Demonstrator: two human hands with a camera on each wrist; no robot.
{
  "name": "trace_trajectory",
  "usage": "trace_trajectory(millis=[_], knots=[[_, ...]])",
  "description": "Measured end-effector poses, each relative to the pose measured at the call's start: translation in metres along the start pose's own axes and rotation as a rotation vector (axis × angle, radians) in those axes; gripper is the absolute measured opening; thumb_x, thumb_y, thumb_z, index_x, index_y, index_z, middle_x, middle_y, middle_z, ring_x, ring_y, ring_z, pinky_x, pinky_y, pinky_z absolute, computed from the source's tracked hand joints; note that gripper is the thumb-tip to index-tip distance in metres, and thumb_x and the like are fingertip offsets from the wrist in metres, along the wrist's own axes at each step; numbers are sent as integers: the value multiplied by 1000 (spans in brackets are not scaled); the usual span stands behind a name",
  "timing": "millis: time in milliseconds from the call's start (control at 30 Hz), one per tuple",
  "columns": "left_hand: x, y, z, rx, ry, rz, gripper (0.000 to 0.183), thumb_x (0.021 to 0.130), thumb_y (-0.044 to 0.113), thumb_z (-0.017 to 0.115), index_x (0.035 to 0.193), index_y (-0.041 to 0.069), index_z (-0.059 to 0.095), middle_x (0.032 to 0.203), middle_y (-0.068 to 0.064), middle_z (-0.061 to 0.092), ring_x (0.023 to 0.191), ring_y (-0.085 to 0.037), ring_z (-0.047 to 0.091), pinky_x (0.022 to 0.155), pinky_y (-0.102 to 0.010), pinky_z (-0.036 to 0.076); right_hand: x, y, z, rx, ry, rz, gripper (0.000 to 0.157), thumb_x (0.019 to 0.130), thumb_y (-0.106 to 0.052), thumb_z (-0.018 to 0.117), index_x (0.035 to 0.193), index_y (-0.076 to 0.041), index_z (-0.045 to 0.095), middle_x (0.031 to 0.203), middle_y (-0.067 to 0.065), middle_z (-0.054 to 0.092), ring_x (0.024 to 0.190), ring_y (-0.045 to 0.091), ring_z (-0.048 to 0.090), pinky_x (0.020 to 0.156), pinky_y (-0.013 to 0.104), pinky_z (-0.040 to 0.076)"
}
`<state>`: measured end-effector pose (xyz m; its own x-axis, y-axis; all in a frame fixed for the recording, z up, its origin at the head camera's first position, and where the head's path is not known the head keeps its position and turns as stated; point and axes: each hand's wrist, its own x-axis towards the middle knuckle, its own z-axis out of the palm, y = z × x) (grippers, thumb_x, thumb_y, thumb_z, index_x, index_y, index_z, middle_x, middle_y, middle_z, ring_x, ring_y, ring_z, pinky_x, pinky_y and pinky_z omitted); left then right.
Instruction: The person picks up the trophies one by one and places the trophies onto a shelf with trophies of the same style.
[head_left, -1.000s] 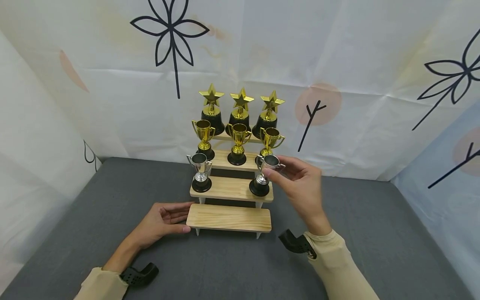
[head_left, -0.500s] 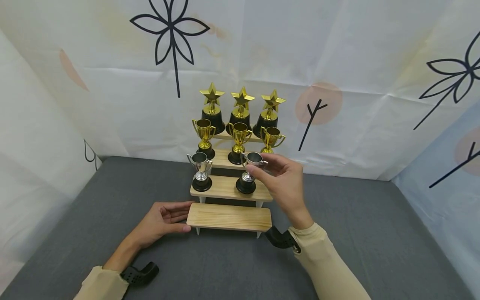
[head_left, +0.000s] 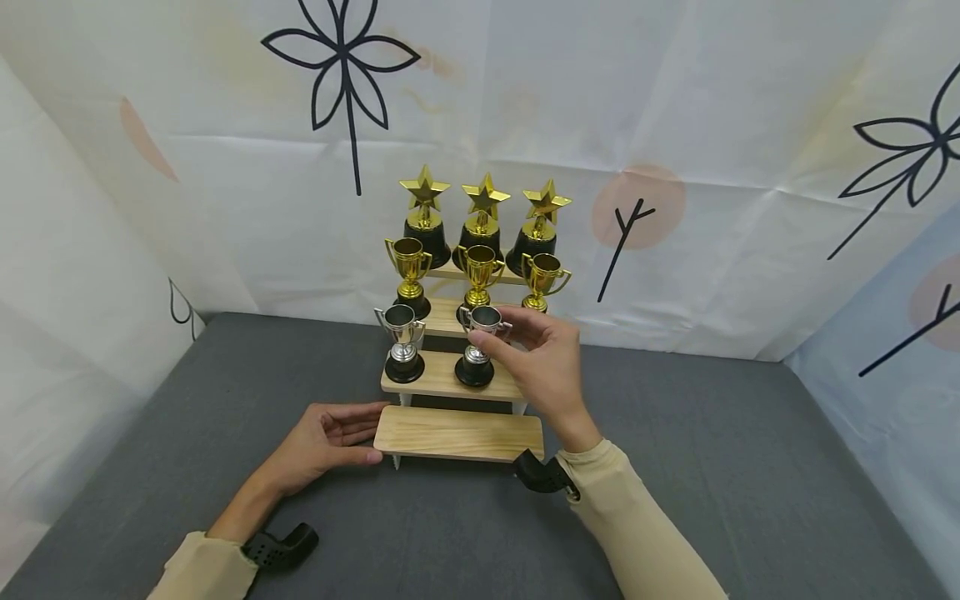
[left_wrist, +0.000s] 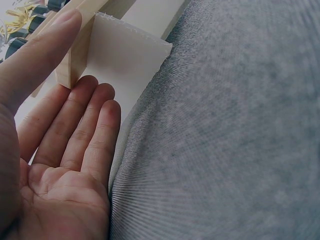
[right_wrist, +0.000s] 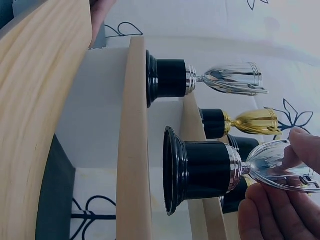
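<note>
My right hand [head_left: 543, 362] pinches the bowl of a silver trophy cup [head_left: 474, 371] between thumb and fingers. The cup is upright, its black base close over the middle of the second-lowest shelf [head_left: 435, 385]; the right wrist view shows a narrow gap between base [right_wrist: 205, 167] and shelf edge [right_wrist: 135, 150]. Another silver trophy cup [head_left: 404, 367] stands at that shelf's left end. Beside the left end of the bottom step [head_left: 457, 433] rests my left hand [head_left: 322, 446], fingers extended. In the left wrist view its fingertips [left_wrist: 105, 92] lie against the stand's white side panel [left_wrist: 125, 55].
Gold trophy cups [head_left: 477, 279] line the shelf behind, the right one partly hidden by my right hand. Black-based gold star trophies [head_left: 482, 229] fill the top shelf. The tiered wooden stand is on a grey-covered table [head_left: 712, 467], with a patterned white cloth [head_left: 712, 275] behind.
My right hand has moved left along the second-lowest shelf with the silver trophy cup, from its right end to about the middle. The left hand stays in place.
</note>
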<state>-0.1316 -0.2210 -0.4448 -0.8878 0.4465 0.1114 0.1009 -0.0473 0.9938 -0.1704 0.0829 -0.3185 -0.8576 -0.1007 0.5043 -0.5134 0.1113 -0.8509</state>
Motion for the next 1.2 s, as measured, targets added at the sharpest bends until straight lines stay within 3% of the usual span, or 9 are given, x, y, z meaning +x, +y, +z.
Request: trace_trajectory(millis=[300, 733, 1200], knots=[[0, -1, 0, -8, -2, -2, 70, 82, -8, 80, 142, -19, 45, 142, -38, 47, 123, -17, 62, 102, -33, 53, 0, 3, 7, -13, -10, 0, 33, 81, -4, 86, 111, 4, 75, 102, 14, 75, 91, 21, 72, 86, 32, 62], [0, 0, 0, -3, 2, -8, 71, 82, -7, 80, 141, -19, 45, 142, -38, 47, 122, -16, 63, 101, -33, 54, -2, 8, 12, -21, -12, 1, 33, 81, -4, 86, 111, 4, 75, 99, 13, 74, 86, 19, 72, 83, 33, 62], [-2, 0, 0, -5, 3, -4, 71, 81, -7, 80, 141, -20, 44, 141, -39, 47, 121, -16, 63, 101, -32, 54, -6, 7, 9, -25, -29, 30, 37, 81, -4, 86, 116, 3, 73, 100, 13, 75, 94, 23, 72, 96, 34, 58]])
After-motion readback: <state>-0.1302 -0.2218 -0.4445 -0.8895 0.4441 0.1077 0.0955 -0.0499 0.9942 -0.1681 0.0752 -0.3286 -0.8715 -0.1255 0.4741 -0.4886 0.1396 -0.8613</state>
